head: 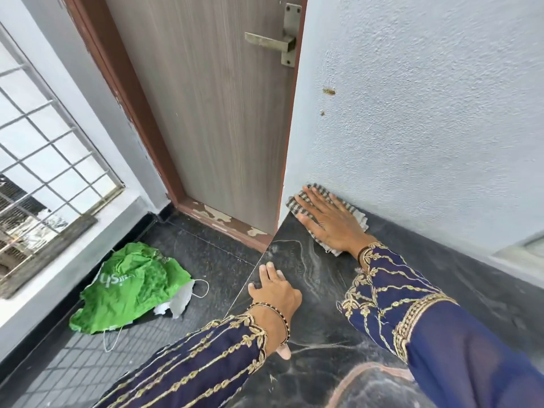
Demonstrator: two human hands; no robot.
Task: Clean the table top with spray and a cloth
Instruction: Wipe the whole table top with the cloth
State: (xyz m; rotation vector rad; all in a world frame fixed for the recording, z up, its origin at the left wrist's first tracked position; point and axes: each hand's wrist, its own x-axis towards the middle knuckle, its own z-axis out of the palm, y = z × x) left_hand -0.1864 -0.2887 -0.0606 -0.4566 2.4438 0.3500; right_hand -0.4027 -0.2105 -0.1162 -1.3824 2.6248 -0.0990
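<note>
Pressing the cloth (298,200) into the desk's (309,269) far corner with flat right hand (329,222); resting flat left hand (275,293) on the edge.

Table top (312,278): lower right, with its far edge against the wall (412,113). The cloth (294,201) lies on the table top in the far left corner and touches the wall. The right hand (326,222) lies flat on the cloth. The left hand (273,293) rests at the table top's left edge, nearer the person and apart from the cloth. The door (220,113) stands left of the wall, behind the table corner, with its handle (270,42) high up beside the wall's edge. The floor (212,251) lies below and left of the table. A bag (132,287) lies on the floor, in front of the door and left of the table. The window grille (44,142) is at far left, above a sill (112,219).
</note>
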